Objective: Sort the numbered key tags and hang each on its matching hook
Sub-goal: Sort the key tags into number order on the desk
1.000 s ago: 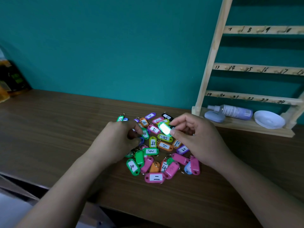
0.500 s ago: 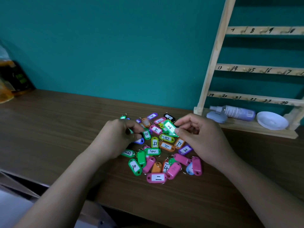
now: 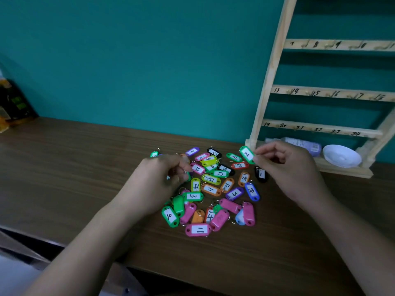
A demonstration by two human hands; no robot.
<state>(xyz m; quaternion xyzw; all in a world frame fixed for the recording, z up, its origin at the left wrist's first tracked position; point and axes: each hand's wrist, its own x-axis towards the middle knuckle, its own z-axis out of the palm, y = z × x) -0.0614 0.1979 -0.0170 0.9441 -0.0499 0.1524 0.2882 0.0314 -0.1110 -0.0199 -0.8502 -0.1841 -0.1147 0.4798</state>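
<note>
Several coloured key tags (image 3: 210,189) with handwritten numbers lie in a loose pile on the brown wooden table (image 3: 64,167). My right hand (image 3: 287,169) pinches a green tag marked 2 (image 3: 247,154), lifted above the pile's right edge, close to the foot of the wooden hook rack (image 3: 269,82). The rack's rails carry hooks with written numbers; no tags hang on the hooks in view. My left hand (image 3: 155,184) sits on the pile's left side with its fingers curled round a tag, mostly hidden under them.
On the rack's base lie a purple-white bottle (image 3: 304,144) and a white dish (image 3: 342,155). Dark packets (image 3: 12,103) stand at the far left against the teal wall. The table's front edge runs close below my forearms.
My right hand has carried the green tag 2 up and to the right, off the pile toward the rack. The left hand has stayed at the pile's left side.
</note>
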